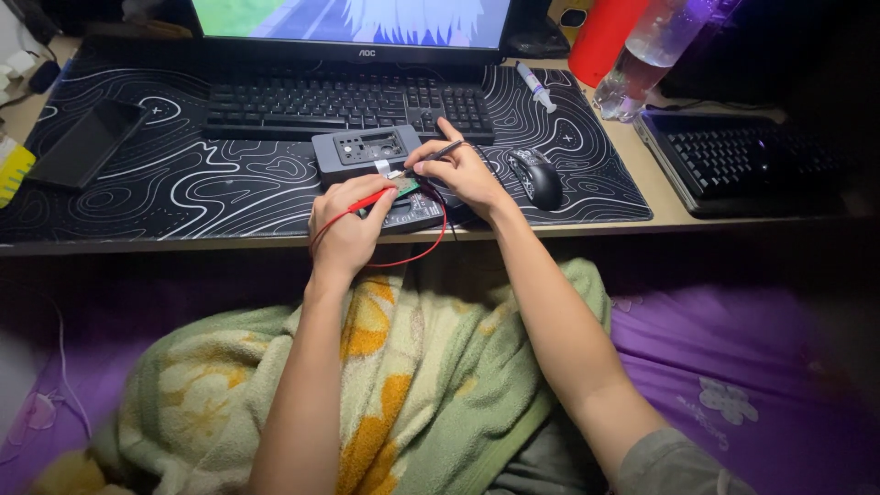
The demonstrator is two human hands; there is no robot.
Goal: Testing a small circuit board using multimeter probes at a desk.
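My left hand (pixel 344 225) grips a red test probe (pixel 371 198) with a red wire (pixel 417 252) looping below it. My right hand (pixel 458 170) pinches a black test probe (pixel 438 151). Both probe tips meet over a small green circuit board (pixel 406 186) lying on a dark flat device (pixel 412 211) near the desk's front edge. Just behind stands a grey opened box-shaped casing (pixel 365 148) with holes in its top face.
A black keyboard (pixel 348 101) and a monitor (pixel 353 23) sit behind, a black mouse (pixel 536 177) to the right, a phone (pixel 87 142) at the left. A syringe (pixel 536 87), red can (pixel 605 37), clear bottle (pixel 646 55) and second keyboard (pixel 742 156) lie far right. A flowered blanket (pixel 403 385) covers my lap.
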